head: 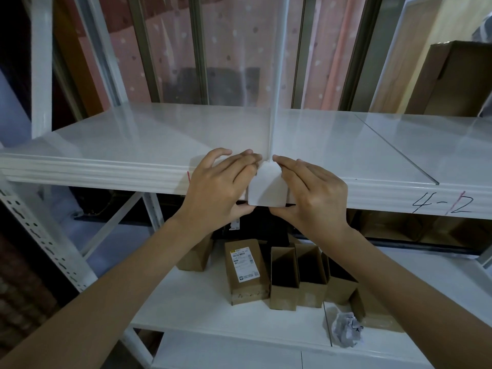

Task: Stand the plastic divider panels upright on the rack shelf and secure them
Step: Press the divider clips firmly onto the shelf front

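A translucent plastic divider panel [277, 75] stands upright on the white rack shelf [133, 139], seen edge-on and running from front to back. At its foot a white tab [267, 187] folds down over the shelf's front lip. My left hand [221, 187] presses the shelf edge just left of the tab, fingers laid flat on top and thumb under the lip. My right hand [311, 193] mirrors it on the right side, fingertips touching the panel's base, thumb beneath the tab's lower corner.
The shelf front bears handwritten "4-12" [442, 206] and a red mark [188, 176]. Below, a lower shelf [186, 310] carries several open cardboard boxes [285, 278] and a crumpled paper [346, 330]. A white rack upright [41, 65] stands at left; a large carton [452, 78] at back right.
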